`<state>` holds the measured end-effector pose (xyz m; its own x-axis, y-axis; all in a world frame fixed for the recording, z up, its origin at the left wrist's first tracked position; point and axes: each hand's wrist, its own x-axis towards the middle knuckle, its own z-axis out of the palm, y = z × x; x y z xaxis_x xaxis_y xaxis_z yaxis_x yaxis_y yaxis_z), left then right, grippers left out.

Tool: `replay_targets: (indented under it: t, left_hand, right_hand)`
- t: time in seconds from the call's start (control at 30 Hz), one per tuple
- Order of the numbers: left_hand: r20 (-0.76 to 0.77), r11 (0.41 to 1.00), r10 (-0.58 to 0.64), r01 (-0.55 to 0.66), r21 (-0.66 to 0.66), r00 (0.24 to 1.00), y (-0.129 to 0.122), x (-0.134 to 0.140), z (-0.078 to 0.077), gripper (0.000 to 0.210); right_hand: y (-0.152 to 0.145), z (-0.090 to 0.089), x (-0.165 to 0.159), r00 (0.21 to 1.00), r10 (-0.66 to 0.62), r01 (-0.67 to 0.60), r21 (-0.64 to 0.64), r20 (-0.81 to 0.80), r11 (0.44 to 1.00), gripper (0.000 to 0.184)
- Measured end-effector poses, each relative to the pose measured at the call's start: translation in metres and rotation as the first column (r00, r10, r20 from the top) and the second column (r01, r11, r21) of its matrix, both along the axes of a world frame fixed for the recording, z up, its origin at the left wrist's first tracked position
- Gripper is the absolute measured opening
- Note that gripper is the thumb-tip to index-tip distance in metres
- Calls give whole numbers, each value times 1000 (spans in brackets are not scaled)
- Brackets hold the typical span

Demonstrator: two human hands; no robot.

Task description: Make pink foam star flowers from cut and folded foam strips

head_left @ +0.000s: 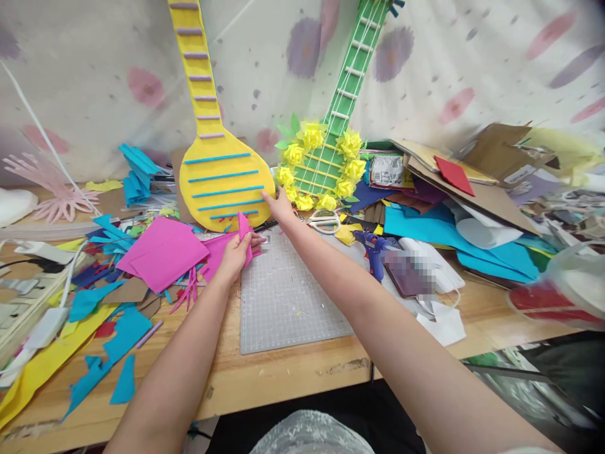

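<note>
My left hand (pixel 235 257) is closed around a folded magenta craft sheet (pixel 244 228), above the left edge of the cutting mat. My right hand (pixel 281 208) pinches the lower right edge of a yellow craft banjo (pixel 227 167), its thumb on the front face and its other fingers mostly hidden. The banjo stands upright against the cloth backdrop, with lilac strips on its neck and blue strips across its body. Beside it leans a green craft banjo (pixel 326 164) with white strings and yellow paper flowers. More magenta sheets (pixel 165 252) lie left of my left hand.
A grey cutting mat (pixel 297 302) lies on the wooden table (pixel 283 384). White-handled scissors (pixel 325 221), a blue glue gun (pixel 373 251) and a phone (pixel 406 274) sit on the right. Blue scraps (pixel 130 331) litter the left; cardboard (pixel 472 183) is piled at right.
</note>
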<state>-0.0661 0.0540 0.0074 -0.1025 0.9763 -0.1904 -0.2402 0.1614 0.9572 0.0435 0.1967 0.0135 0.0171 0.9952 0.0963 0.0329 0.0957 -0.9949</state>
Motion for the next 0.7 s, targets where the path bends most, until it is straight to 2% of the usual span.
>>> replay_targets:
  t: [0.1,0.17,0.27,0.37,0.5,0.57,0.63,0.7]
  left_hand:
    - [-71,990,140,-139,29,988,4,-9,-5,22]
    - [-113,966,256,-249,67,960,6,-15,-8,23]
    - [-108,914,396,-379,148,912,7,-22,-9,24]
    - [-33,855,484,-464,229,875,9,-29,-4,25]
    - [72,766,581,-574,290,811,13,-36,14,22]
    - [126,724,607,-611,321,785,16,-40,27,20]
    - [189,675,614,-634,377,766,21,-45,42,18]
    - [258,650,589,-638,413,766,26,-53,53,16]
  right_hand:
    - [-1,2,-16,998,-35,28,-120,-57,992,46]
    - [-3,5,-21,993,-15,-1,-131,-120,991,39]
    - [-2,14,-21,973,35,-46,-44,-226,998,34]
    - [7,35,-13,962,57,-32,99,-266,995,33]
    - [25,79,-4,956,108,-22,300,-274,954,38]
    - [29,95,-1,942,166,-63,334,-291,941,39]
    - [25,102,-2,933,188,-82,328,-306,941,39]
    - [14,97,-4,932,183,-88,296,-312,951,39]
